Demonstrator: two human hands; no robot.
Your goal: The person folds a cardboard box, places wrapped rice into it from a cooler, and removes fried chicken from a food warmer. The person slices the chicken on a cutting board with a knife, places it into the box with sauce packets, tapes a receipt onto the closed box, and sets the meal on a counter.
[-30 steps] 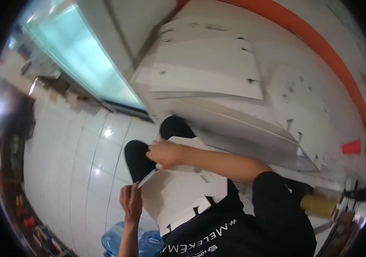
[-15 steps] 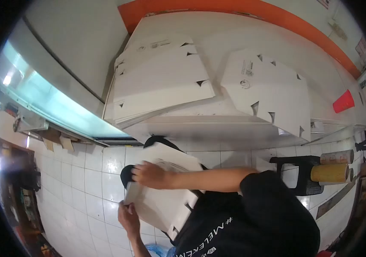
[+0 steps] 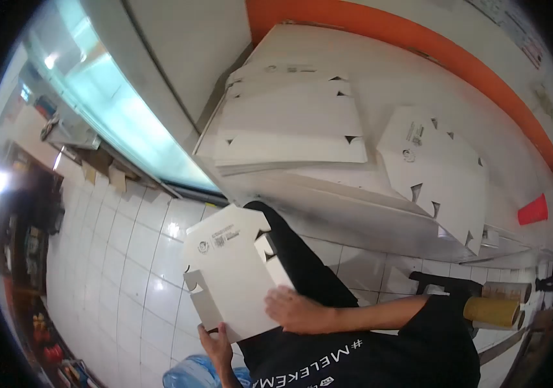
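Observation:
A white cardboard box blank point(image 3: 234, 278) with a printed logo and side flaps partly folded up lies tilted across my lap. At its lower left corner, my left hand point(image 3: 217, 343) grips the edge, thumb on the inner face and fingers beneath. My right hand point(image 3: 294, 312) rests with fingers laid out on the lower right side flap and its fold. The upper end of the blank, with its print and notches, points away from me.
On the white table point(image 3: 335, 178) ahead lie a stack of flat box blanks point(image 3: 289, 123) and another notched blank point(image 3: 435, 171). A red cup point(image 3: 533, 210) stands at the right. A black stool point(image 3: 435, 282) is below it; a blue plastic bottle point(image 3: 189, 373) is on the floor.
My right hand has moved from across the blank to its right side. The blank has turned so its printed end faces away, with side flaps raised. The head view has shifted and tilted.

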